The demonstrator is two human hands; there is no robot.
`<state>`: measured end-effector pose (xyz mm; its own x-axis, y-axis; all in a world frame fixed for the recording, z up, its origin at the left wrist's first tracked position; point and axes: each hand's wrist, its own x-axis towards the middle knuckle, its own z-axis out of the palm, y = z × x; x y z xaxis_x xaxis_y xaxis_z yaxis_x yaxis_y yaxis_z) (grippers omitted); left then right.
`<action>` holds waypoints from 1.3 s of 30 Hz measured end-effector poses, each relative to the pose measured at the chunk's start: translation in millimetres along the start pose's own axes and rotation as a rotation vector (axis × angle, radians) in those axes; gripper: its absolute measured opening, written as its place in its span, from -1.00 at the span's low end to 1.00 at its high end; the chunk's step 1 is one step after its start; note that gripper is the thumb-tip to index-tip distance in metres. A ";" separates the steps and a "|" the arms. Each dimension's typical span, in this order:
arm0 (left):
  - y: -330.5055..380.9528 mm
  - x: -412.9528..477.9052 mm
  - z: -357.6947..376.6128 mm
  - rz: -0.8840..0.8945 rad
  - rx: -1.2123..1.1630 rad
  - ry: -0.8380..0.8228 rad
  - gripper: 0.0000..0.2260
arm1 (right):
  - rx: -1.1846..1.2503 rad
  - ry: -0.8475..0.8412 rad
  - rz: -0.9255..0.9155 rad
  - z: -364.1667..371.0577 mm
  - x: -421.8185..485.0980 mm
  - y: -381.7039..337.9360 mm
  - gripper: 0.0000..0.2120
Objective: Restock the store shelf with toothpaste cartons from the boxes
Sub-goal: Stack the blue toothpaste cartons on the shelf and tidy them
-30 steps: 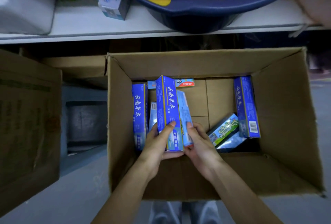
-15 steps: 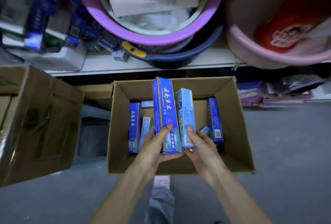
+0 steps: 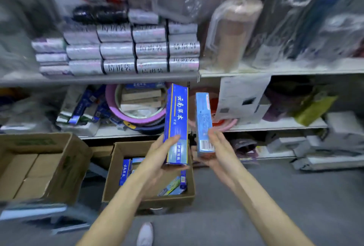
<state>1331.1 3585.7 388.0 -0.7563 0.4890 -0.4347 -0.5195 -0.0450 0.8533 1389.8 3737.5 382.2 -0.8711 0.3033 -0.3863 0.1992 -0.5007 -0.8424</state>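
The left hand (image 3: 159, 153) grips a dark blue toothpaste carton (image 3: 176, 119), standing up. The right hand (image 3: 218, 151) grips a light blue toothpaste carton (image 3: 203, 119) just beside it. Below both hands, an open cardboard box (image 3: 110, 182) holds more cartons (image 3: 124, 171).

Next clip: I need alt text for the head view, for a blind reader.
A person's left hand holds a dark blue toothpaste carton upright and the right hand a light blue carton beside it, apart, in front of cluttered store shelves. Below them on the grey floor sits an open cardboard box with more cartons inside; the picture is motion-blurred.
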 end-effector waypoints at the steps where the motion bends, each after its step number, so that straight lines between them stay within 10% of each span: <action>1: 18.5 -10.9 12.4 0.025 0.028 -0.034 -0.79 | -0.005 -0.014 -0.032 3.6 -10.9 -24.2 -0.75; 14: 251.1 -69.7 84.8 0.469 0.221 -0.070 -0.84 | 0.197 -0.265 -0.347 80.8 -71.4 -270.2 -0.49; 21: 371.2 -41.9 96.8 0.592 0.134 -0.185 -0.80 | -0.029 -0.095 -0.598 78.0 -53.4 -357.0 -0.72; 27: 435.1 3.4 109.4 0.635 0.262 -0.089 -0.67 | -0.429 0.202 -0.808 36.7 -7.6 -415.2 -0.76; 39: 502.4 118.8 146.7 0.739 0.252 0.053 -0.60 | -1.381 0.147 -1.013 28.4 187.6 -531.7 -0.70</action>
<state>1038.6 3748.9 807.4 -0.8921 0.3666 0.2642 0.2278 -0.1403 0.9636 1107.7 4037.6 768.4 -0.8542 0.1393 0.5010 -0.0843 0.9136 -0.3978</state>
